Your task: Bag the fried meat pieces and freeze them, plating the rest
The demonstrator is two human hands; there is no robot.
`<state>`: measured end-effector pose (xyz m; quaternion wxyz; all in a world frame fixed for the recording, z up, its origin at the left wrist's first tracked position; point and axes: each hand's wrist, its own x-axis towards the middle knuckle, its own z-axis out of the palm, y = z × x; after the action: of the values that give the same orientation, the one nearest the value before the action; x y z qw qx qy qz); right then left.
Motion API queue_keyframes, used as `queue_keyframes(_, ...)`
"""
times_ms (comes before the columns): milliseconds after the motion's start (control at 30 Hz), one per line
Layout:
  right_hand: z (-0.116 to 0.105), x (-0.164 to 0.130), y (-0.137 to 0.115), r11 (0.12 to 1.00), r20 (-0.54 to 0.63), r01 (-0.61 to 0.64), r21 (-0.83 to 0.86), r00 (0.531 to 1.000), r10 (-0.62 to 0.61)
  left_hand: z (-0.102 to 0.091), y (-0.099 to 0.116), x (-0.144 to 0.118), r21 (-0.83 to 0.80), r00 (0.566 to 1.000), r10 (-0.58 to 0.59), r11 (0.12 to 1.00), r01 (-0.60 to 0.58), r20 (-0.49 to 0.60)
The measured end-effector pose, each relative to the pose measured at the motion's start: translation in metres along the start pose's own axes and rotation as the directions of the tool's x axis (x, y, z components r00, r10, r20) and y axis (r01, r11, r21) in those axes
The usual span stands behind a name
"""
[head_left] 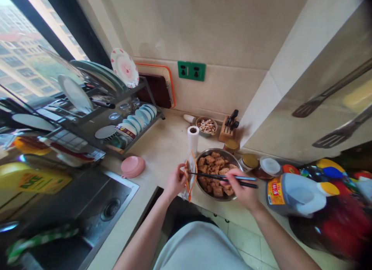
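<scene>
1. Chopsticks [223, 178] are lying level across the metal bowl [229, 155], gripped at their right end by the right hand [242, 189], which is closing its fingers round them; the tips are pointing left, into the mouth of a small plastic bag [189, 173].
2. Left hand [175, 181] is pinching the bag by its edge and holding it open just beside the bowl's left rim, over the front edge of the counter [162, 146].
3. Progress, as a judgement: the bag is looking nearly flat, with little or nothing showing inside, while the bowl is sitting almost full of browned fried pieces [215, 171]. Moving pieces across appears barely begun; most of the pile is remaining.
4. Whether a piece is sitting between the chopstick tips cannot be told.
5. Other containers: a small bowl of nuts [206, 126] is standing near the back wall, with a knife block [228, 130] just beside it.
6. Two gold-lidded jars [250, 160] and a white-lidded jar [269, 167] are clustering just right of the metal bowl; their contents are not readable.
7. Oil jug [296, 194] is lying toward the counter's right end, holding dark liquid.
8. Paper roll [193, 140] is standing upright behind the bag.
9. Dish rack [95, 119] at the counter's left is holding plates and bowls on edge; the sink [95, 208] is lying below it.
</scene>
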<state>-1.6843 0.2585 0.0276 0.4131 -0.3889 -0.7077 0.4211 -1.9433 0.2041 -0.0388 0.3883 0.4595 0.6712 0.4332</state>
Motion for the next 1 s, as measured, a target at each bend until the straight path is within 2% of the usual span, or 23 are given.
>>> queue_keyframes(67,-0.039,-0.019,0.001,0.992,-0.214,-0.106,0.076,0.969,0.120,-0.001,0.000,0.000,-0.020,1.000,-0.020,1.000,0.020,0.002)
queue_keyframes(167,-0.086,-0.049,0.014,0.975,-0.487,-0.200,0.100,0.845,0.223,-0.001,0.001,0.000,-0.054,0.999,-0.038,0.998,0.039,0.005)
queue_keyframes(233,-0.102,-0.066,0.026,0.961,-0.558,-0.252,0.116,0.784,0.273,0.000,0.003,-0.001,-0.065,0.999,-0.043,0.997,0.043,0.007)
queue_keyframes(367,-0.102,-0.082,0.051,0.947,-0.590,-0.287,0.144,0.743,0.314,0.001,0.009,-0.002,-0.054,0.999,-0.052,0.997,0.052,0.015)
queue_keyframes(500,-0.092,-0.083,0.071,0.943,-0.566,-0.269,0.193,0.755,0.331,0.000,0.015,-0.003,0.000,0.999,-0.054,0.999,0.054,0.007)
queue_keyframes(600,-0.092,-0.081,0.081,0.936,-0.526,-0.270,0.226,0.775,0.350,0.001,0.015,-0.003,-0.025,0.998,-0.060,0.998,0.059,-0.017)
queue_keyframes(767,-0.102,-0.074,0.084,0.935,-0.512,-0.270,0.232,0.783,0.353,0.001,0.011,-0.001,-0.062,0.997,-0.071,0.996,0.068,-0.037)
queue_keyframes(1000,-0.106,-0.064,0.091,0.934,-0.430,-0.292,0.207,0.830,0.355,-0.001,0.007,-0.002,-0.051,0.996,-0.060,0.997,0.057,-0.064)
